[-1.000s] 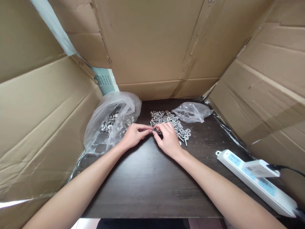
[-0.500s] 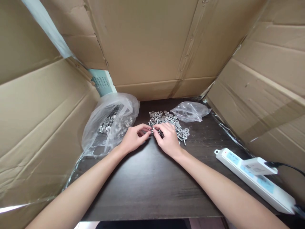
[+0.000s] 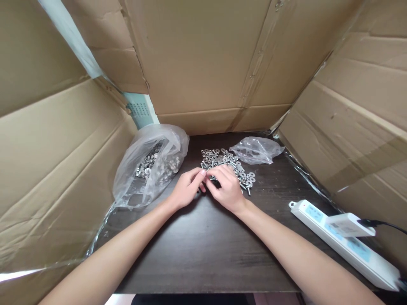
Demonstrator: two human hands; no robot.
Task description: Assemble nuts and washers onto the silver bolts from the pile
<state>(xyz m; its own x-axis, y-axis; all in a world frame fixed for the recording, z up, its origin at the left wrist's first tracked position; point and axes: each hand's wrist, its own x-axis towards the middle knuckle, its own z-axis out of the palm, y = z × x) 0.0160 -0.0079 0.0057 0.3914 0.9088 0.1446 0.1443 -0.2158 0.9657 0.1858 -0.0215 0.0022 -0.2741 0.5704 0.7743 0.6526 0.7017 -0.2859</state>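
My left hand [image 3: 187, 189] and my right hand [image 3: 226, 189] meet at the fingertips, low over the dark table [image 3: 197, 250]. Both are closed in a pinch, thumbs against the fingers. Whatever sits between the tips is hidden by the fingers. Just beyond my right hand spreads a loose pile of bolts, nuts and flat washers [image 3: 219, 159], which that hand partly covers. To the left of my left hand lies a large clear plastic bag [image 3: 127, 167], with more metal fasteners [image 3: 146, 169] showing inside it.
Behind the pile on the right is a small clear plastic bag [image 3: 259, 151]. A white power strip [image 3: 375, 264] with a plugged-in white adapter [image 3: 351, 224] and black cable lies at the right. Cardboard walls [image 3: 203, 63] close in the table's back and sides.
The fingertips have come closer together, hiding the small shiny metal piece seen between them before. My left hand has turned slightly. The whole view has shifted a little.
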